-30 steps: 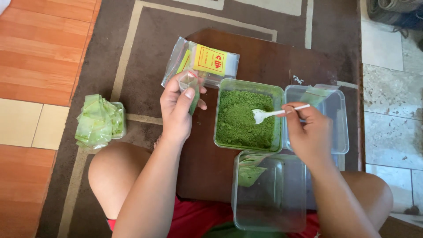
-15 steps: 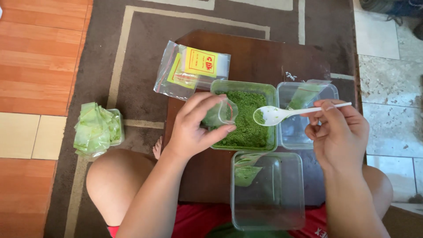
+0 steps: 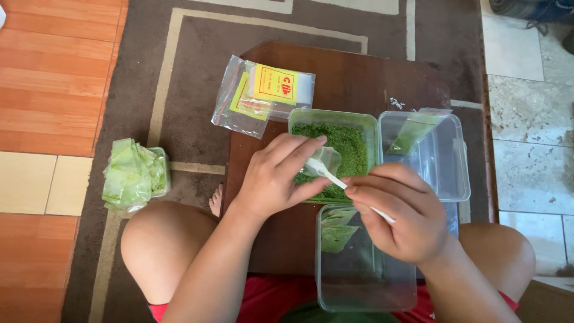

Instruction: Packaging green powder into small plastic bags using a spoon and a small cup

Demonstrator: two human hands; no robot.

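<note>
Low desk on the carpet, tubs crowded at its right edge

On the dark wooden desk (image 3: pixel 353 78), the clear plastic tub of green powder (image 3: pixel 353 140) sits near the right edge, an open clear tub (image 3: pixel 445 173) just to its right, a third clear tub (image 3: pixel 365 281) at the near edge. A clear packet of small bags (image 3: pixel 260 96) overhangs the far left corner. Left, on the brown carpet (image 3: pixel 185 72), stands a tub heaped with filled sachets (image 3: pixel 131 173).

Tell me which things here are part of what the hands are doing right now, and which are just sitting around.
In use:
left hand holding a small clear bag
right hand holding a white spoon
tub of green powder

Lying about:
pack of empty bags
pile of filled green packets
near clear tub
far clear tub
</note>
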